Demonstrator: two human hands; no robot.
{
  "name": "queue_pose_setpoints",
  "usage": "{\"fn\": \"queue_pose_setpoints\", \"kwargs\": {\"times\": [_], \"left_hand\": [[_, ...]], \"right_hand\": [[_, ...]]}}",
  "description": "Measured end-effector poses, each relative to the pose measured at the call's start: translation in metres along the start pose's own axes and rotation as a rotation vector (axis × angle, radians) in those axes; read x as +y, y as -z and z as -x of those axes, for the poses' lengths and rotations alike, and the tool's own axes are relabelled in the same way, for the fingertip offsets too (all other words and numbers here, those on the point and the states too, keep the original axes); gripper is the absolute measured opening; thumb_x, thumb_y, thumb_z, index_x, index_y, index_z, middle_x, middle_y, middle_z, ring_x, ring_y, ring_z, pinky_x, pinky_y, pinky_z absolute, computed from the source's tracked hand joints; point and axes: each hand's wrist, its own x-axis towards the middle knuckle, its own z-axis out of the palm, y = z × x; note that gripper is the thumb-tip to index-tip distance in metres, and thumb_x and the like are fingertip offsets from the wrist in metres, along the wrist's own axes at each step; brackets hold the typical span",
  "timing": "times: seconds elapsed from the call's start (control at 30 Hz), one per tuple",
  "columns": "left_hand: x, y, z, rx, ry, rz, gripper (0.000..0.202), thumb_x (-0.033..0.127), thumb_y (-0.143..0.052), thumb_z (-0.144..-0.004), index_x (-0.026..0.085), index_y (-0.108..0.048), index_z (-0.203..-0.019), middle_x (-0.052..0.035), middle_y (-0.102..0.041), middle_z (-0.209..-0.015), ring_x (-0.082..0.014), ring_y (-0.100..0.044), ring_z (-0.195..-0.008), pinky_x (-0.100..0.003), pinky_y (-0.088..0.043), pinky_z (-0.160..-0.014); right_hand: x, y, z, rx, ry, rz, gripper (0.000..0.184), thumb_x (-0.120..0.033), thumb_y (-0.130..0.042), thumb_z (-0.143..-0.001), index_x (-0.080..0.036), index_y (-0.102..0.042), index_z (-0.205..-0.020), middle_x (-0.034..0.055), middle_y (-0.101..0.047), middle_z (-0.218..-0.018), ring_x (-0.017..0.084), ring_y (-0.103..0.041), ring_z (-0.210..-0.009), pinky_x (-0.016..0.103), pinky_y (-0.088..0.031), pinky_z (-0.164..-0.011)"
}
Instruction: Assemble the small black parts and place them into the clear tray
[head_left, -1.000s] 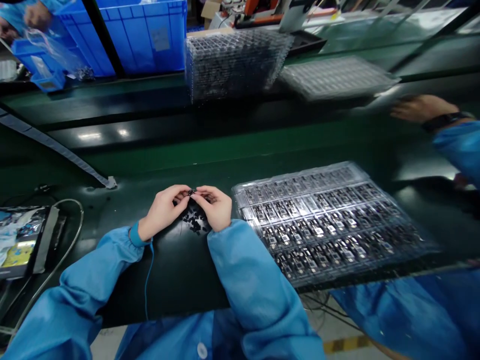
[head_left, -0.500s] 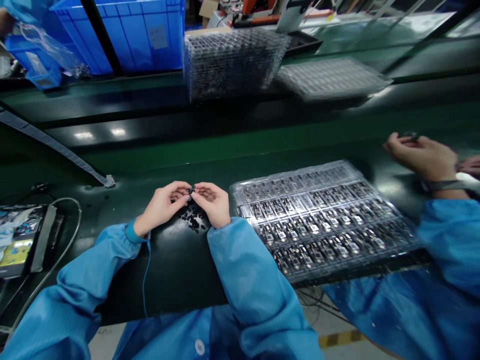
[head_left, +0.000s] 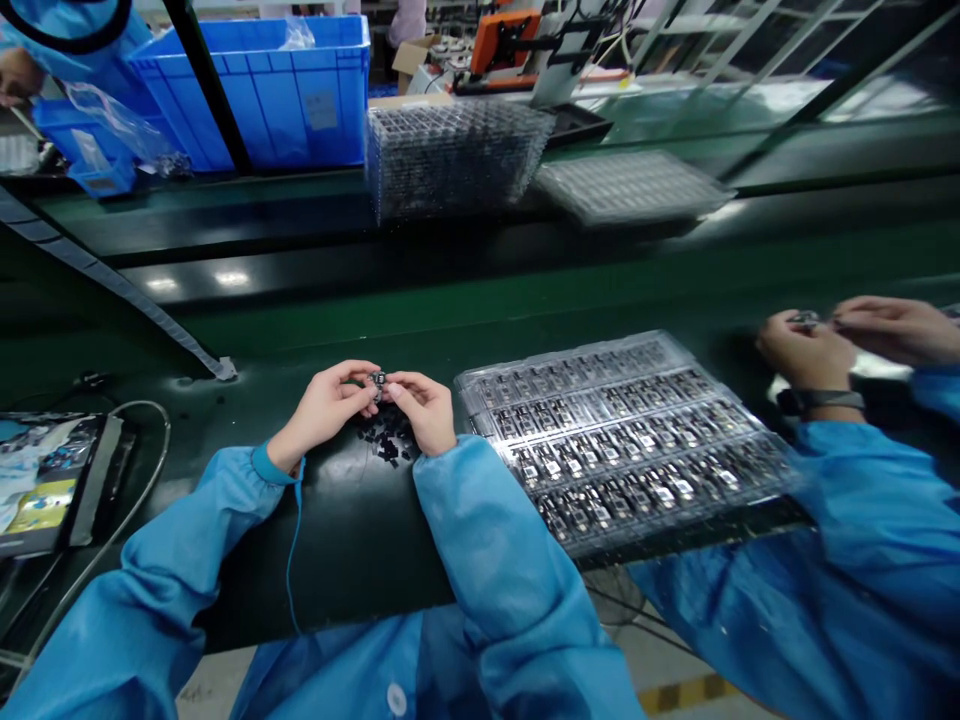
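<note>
Between my two hands is a small dark and silver electronic part [head_left: 377,381], too small to name more exactly. My left hand [head_left: 330,405] pinches it from the left, wearing a blue wrist band with a cord. The fingers of my right hand [head_left: 422,405] close on its right side. Under the hands lies a loose pile of small black pieces [head_left: 388,438] on the dark green bench [head_left: 345,560]. To the right, a clear plastic tray [head_left: 574,412] holds rows of similar small metallic parts.
A co-worker's hands [head_left: 814,350] hold a small part at the right. Stacked clear trays [head_left: 450,160] and a flatter tray pile [head_left: 637,188] stand on the shelf behind. A blue crate [head_left: 277,95] is at the back left. A printed package [head_left: 45,490] and grey cable [head_left: 159,440] lie left.
The part between my fingers now shows more of its silver side, and my hands stay over the pile. The co-worker's hands have come together at the right. The camera view has shifted slightly.
</note>
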Motion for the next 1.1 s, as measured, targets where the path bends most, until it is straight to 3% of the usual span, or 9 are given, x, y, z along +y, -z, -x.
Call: {"fn": "queue_pose_setpoints", "kwargs": {"times": [0.2, 0.4, 0.73, 0.93, 1.1], "left_hand": [[0.005, 0.001, 0.003, 0.090, -0.075, -0.001, 0.037, 0.036, -0.074, -0.079, 0.016, -0.059, -0.107, -0.0046, -0.065, -0.095, -0.0131, -0.070, -0.069, -0.027, -0.061, -0.065], [0.010, 0.010, 0.003, 0.214, -0.121, -0.053, 0.041, 0.039, -0.074, -0.079, 0.017, -0.062, -0.111, -0.0044, -0.068, -0.090, -0.0157, -0.067, -0.079, -0.028, -0.060, -0.071], [0.011, 0.010, 0.004, 0.143, -0.005, -0.016, 0.046, 0.043, -0.081, -0.070, 0.017, -0.067, -0.105, -0.0066, -0.072, -0.091, -0.0197, -0.071, -0.079, -0.034, -0.061, -0.079], [0.013, 0.010, 0.005, 0.098, 0.036, -0.134, 0.039, 0.050, -0.079, -0.071, 0.017, -0.075, -0.091, -0.0064, -0.074, -0.075, -0.0215, -0.070, -0.067, -0.034, -0.061, -0.069], [0.013, 0.007, 0.007, 0.107, 0.032, -0.149, 0.037, 0.050, -0.080, -0.069, 0.018, -0.076, -0.087, -0.0069, -0.075, -0.078, -0.0218, -0.070, -0.066, -0.032, -0.060, -0.065]], "right_hand": [[-0.006, 0.000, -0.001, -0.050, -0.007, 0.045, 0.042, -0.056, -0.076, -0.075, -0.018, -0.074, -0.092, 0.0052, -0.075, -0.082, 0.017, -0.070, -0.070, 0.033, -0.059, -0.076], [-0.014, -0.012, 0.009, -0.194, -0.043, 0.129, 0.037, -0.048, -0.083, -0.067, -0.016, -0.075, -0.086, 0.0035, -0.074, -0.078, 0.016, -0.068, -0.068, 0.028, -0.056, -0.071], [-0.025, -0.021, 0.023, 0.013, 0.072, 0.342, 0.022, -0.039, -0.072, -0.080, -0.017, -0.076, -0.083, 0.0030, -0.074, -0.075, 0.016, -0.067, -0.066, 0.026, -0.053, -0.066], [-0.029, -0.015, 0.030, -0.010, 0.089, 0.510, 0.020, -0.038, -0.070, -0.083, -0.019, -0.076, -0.085, 0.0015, -0.073, -0.073, 0.015, -0.065, -0.063, 0.025, -0.052, -0.063], [-0.033, -0.015, 0.035, -0.009, 0.164, 0.645, 0.016, -0.037, -0.074, -0.083, -0.020, -0.076, -0.085, 0.0008, -0.074, -0.078, 0.015, -0.066, -0.067, 0.024, -0.052, -0.066]]}}
